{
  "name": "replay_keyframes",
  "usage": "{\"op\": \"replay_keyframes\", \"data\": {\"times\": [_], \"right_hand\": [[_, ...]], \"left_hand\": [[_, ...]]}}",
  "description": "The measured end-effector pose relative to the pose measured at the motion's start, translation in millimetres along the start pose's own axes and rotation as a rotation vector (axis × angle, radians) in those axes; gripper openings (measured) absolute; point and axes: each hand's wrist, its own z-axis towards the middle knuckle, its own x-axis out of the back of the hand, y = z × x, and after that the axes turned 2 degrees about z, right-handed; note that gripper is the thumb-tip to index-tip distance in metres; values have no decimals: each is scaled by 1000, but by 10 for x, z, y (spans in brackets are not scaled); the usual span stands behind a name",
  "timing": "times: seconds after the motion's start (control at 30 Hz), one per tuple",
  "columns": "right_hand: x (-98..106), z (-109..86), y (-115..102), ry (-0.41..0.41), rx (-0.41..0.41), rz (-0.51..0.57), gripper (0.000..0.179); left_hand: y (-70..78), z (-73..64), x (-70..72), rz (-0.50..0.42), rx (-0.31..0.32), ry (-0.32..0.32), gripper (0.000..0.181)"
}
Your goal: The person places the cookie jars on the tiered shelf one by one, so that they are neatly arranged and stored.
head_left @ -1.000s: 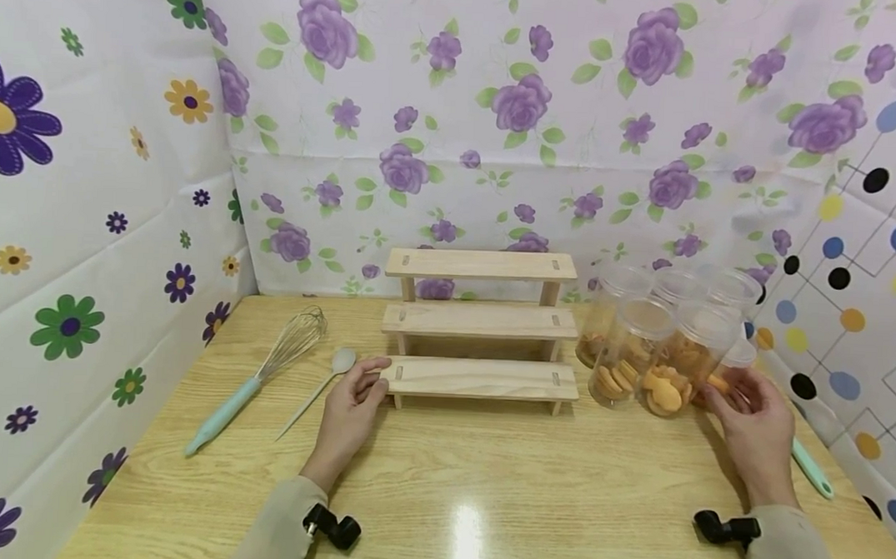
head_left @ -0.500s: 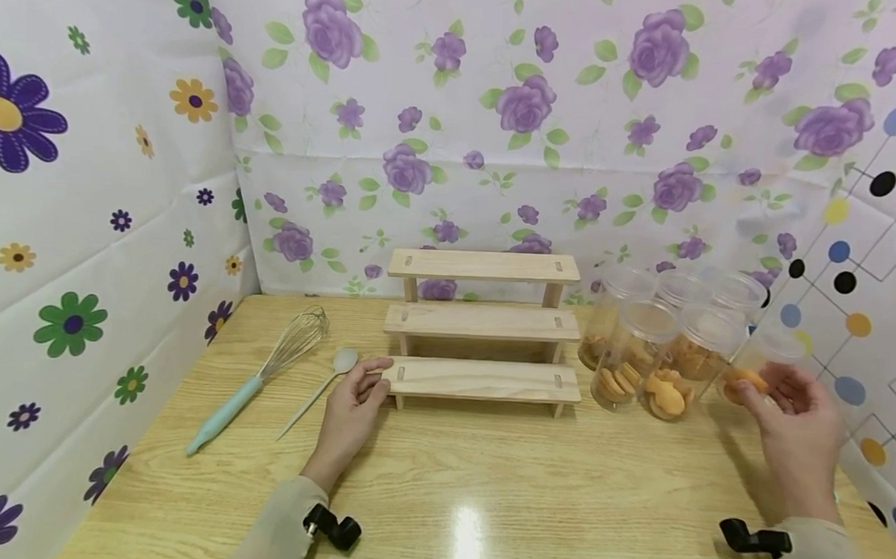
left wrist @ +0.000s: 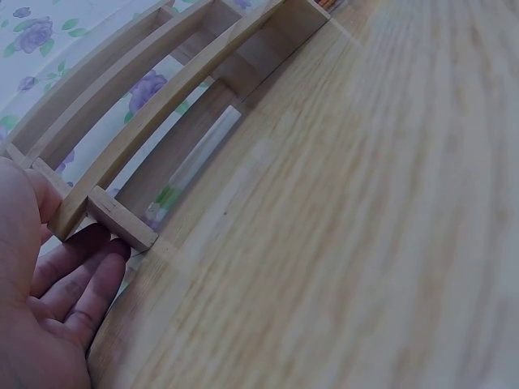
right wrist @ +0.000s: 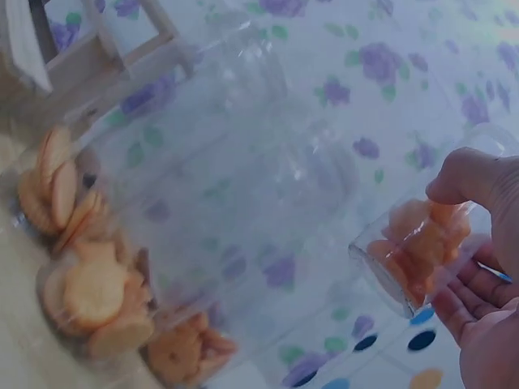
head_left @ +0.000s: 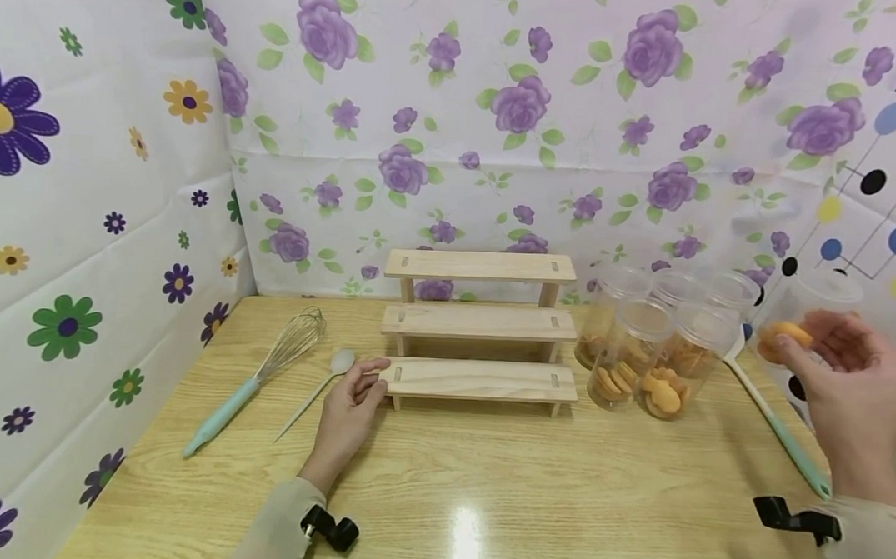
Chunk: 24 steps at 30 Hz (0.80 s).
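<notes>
A three-tier wooden display shelf (head_left: 479,379) stands at the table's middle. My left hand (head_left: 346,413) grips the left end of its lowest board. In the left wrist view, the fingertips (left wrist: 113,251) reach beneath that board, beside its leg. At the far right, my right hand (head_left: 859,389) holds a small clear jar of orange-brown cookies (right wrist: 413,251), raised off the table and tilted in the right wrist view. Left of it stand several taller clear jars, including a front one (head_left: 628,354) with cookies at its bottom.
A whisk (head_left: 251,388) with a pale teal handle lies at the left. Beside it is a long-handled spoon (head_left: 342,362). A teal-handled utensil (head_left: 782,432) lies along the right edge. Patterned cloth (head_left: 462,130) walls surround the table (head_left: 484,481).
My right hand has lifted the small jar away from the other jars, rightward and up. The teal-handled utensil now shows more fully. My left hand stays on the shelf.
</notes>
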Motion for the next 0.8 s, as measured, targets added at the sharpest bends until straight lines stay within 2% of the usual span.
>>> {"op": "replay_keyframes", "data": {"times": [0.17,0.43,0.5,0.67,0.73,0.8], "right_hand": [[-98,56,-325,-26,29,20,46],[-331,99,-712,-164,84,66,49],[-398,99,-792,-209,64,112,51],[-634,102,-920,-314,29,342,55],[-764,99,-946,-337,49,404,54],[-893,83,-976,-350,71,423,53]], "left_hand": [[-2,0,10,-11,-7,2,30],[-2,-3,7,-29,-13,-5,30],[-2,-4,8,-30,-16,-7,30],[-6,1,6,-35,-13,-5,30],[-11,4,7,-37,-10,-5,30],[-12,3,8,-38,-9,-4,30]]}}
